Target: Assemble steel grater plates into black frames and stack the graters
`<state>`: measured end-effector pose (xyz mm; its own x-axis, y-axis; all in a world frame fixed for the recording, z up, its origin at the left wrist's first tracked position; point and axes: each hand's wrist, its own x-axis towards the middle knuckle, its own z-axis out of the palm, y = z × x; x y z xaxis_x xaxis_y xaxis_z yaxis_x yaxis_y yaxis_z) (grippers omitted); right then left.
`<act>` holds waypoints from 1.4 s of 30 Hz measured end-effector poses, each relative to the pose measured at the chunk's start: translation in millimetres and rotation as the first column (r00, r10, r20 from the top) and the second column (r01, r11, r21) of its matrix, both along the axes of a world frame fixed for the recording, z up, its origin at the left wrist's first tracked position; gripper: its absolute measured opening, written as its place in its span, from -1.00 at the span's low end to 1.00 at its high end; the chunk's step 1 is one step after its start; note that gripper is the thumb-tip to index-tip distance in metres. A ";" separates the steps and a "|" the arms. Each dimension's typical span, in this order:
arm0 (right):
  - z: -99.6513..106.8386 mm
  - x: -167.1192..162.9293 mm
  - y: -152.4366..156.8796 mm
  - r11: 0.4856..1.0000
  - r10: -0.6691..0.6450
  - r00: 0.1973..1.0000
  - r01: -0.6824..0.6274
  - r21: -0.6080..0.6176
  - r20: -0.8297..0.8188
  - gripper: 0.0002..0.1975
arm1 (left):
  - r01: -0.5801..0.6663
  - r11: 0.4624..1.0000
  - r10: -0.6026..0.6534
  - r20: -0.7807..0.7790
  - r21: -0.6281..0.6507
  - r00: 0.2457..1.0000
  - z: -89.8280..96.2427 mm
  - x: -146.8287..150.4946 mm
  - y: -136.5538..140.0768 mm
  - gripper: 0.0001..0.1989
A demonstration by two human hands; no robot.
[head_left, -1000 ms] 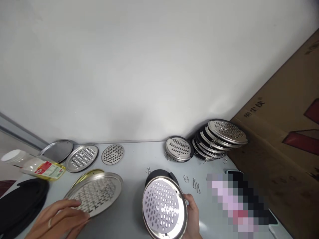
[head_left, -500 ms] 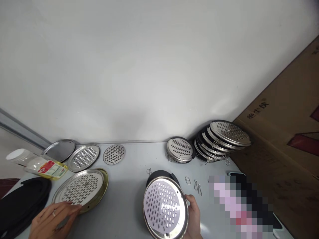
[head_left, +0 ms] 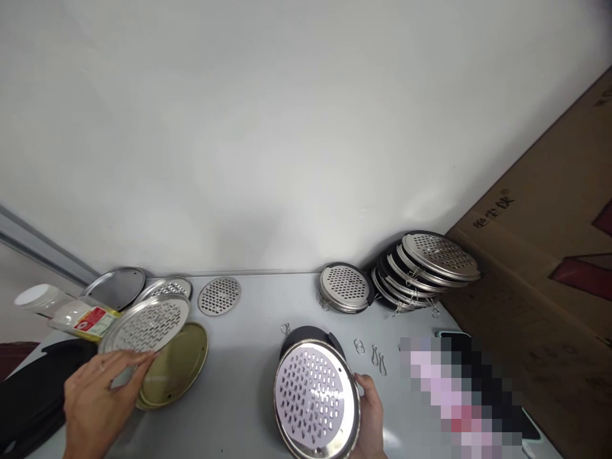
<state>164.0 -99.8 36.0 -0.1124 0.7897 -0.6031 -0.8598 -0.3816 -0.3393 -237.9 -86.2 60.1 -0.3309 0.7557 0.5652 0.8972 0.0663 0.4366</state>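
Pinched at its near edge, a round metal grater disc [head_left: 150, 325] is raised and tilted in my left hand [head_left: 102, 395]. Beneath it a yellowish round disc [head_left: 179, 366] lies on the table. My right hand [head_left: 369, 417] grips the right edge of a shiny round grater [head_left: 313, 401], which leans toward me with a black round piece [head_left: 310, 335] behind it. My right fingers behind the grater are hidden. Small metal clips [head_left: 378, 360] and a pair of rings [head_left: 359, 346] lie to the right of that grater.
A clear bottle [head_left: 71, 312] with yellow liquid lies near black discs [head_left: 43, 389] on the left. More metal discs [head_left: 218, 296] rest along the wall. Stacked graters [head_left: 421, 271] stand at the back right beside a cardboard box [head_left: 540, 274]. A blurred patch [head_left: 454, 389] covers the right front.
My left hand has lifted the grater disc up off the yellowish disc, uncovering more of it. The grater in my right hand stays almost where it was.
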 end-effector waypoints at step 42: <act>16.1 -17.2 -2.2 0.991 -0.025 0.999 0.027 0.130 -0.024 -0.67 | 0.668 0.628 -0.679 0.140 -0.399 0.721 15.5 212.0 18.4 -0.88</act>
<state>146.8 -102.0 52.0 -0.1032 0.8643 -0.4923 -0.8768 -0.3127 -0.3652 -26.0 -67.8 75.6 0.3700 0.9143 0.1646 0.7712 -0.4011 0.4944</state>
